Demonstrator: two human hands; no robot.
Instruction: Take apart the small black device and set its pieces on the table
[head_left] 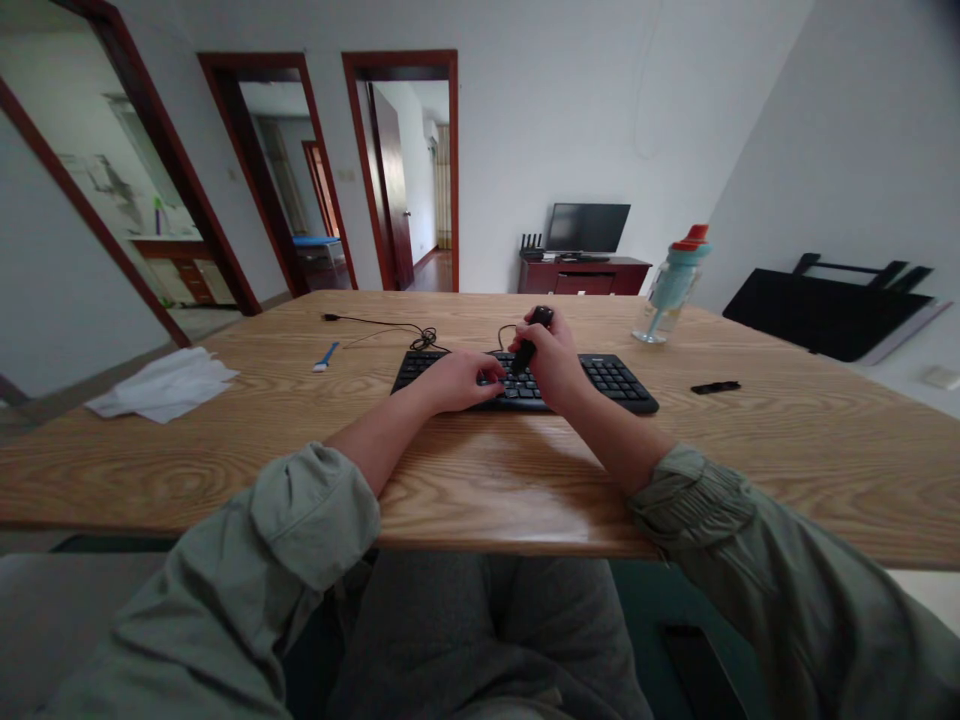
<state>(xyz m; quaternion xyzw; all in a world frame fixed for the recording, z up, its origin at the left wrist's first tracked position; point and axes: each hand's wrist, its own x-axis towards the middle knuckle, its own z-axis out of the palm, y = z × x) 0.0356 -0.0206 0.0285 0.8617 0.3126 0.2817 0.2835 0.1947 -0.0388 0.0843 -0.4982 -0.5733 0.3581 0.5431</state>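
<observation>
A black keyboard lies across the middle of the wooden table. My left hand rests on its left-centre part, fingers bent and lying on the keys with a gap by the thumb. Gripped in my right hand is a short, thick black tool, held steeply tilted. Its lower end reaches down to the keys just right of my left fingertips. What kind of tool it is, and its exact tip, I cannot make out. A coiled black cable runs from behind the keyboard to the left.
Left of the keyboard lie a small blue brush with white bristles and crumpled white tissue. To the right are a slim black piece and an upright clear bottle with a red-and-blue top. The table's front edge is near my lap.
</observation>
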